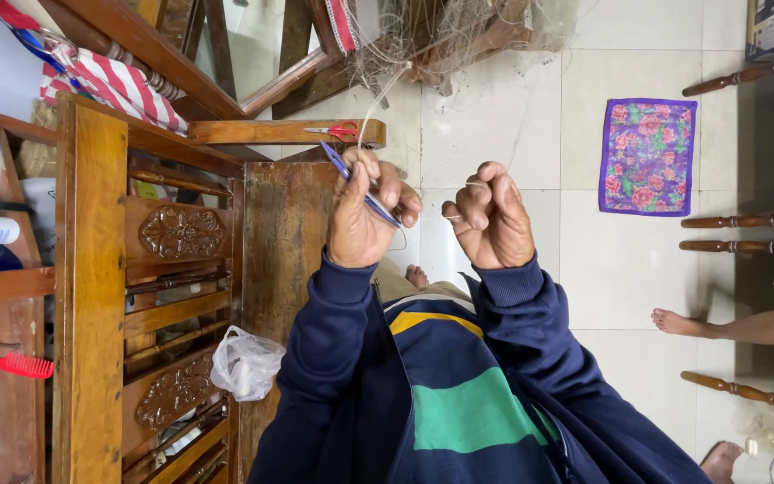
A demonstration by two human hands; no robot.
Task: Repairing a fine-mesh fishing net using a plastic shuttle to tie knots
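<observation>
Nearest, navy sleeves rise to two hands. The left hand has its fingers curled tight around a blue netting needle; the right hand is a closed fist pinching thin line, though the strand is hard to follow. The line runs up to a net bunched on wooden furniture. Left stands a carved wooden rack, a plastic bag beside it, scissors on its rail. Beyond lies open tiled floor with a purple floral cloth; another person's feet and chair legs edge the right side.
</observation>
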